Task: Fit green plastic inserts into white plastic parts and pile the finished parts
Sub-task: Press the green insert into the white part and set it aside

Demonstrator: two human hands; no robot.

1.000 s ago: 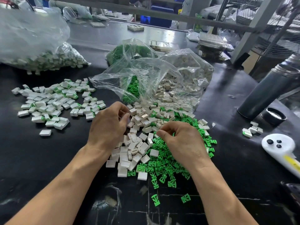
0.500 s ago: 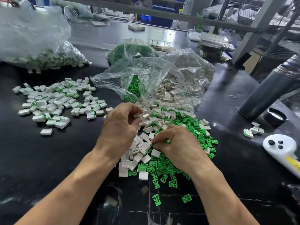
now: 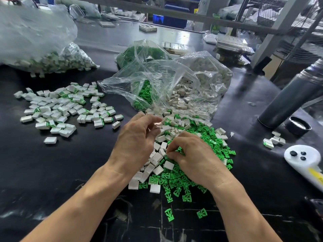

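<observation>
Green inserts lie in a loose heap at the centre of the frame, mixed with white parts that spill from the open clear bag just above. Both of my hands are over this heap. My right hand has its fingers curled down into the green pieces and seems to pinch one insert at the fingertips, but the piece itself is too small for me to be sure. My left hand has bent fingers over the white parts; I cannot tell if it holds one, because the fingertips are blurred.

Finished parts, white with green showing at one end, are spread in the left middle of the frame, and a big bag of finished parts sits in the upper left. I judge that a good amount is done, but much is left: the heap under my hands is large, and the bag behind it holds more of both kinds.

At the right edge I see a white controller and a grey cylinder. I can read no writing or brand anywhere.
</observation>
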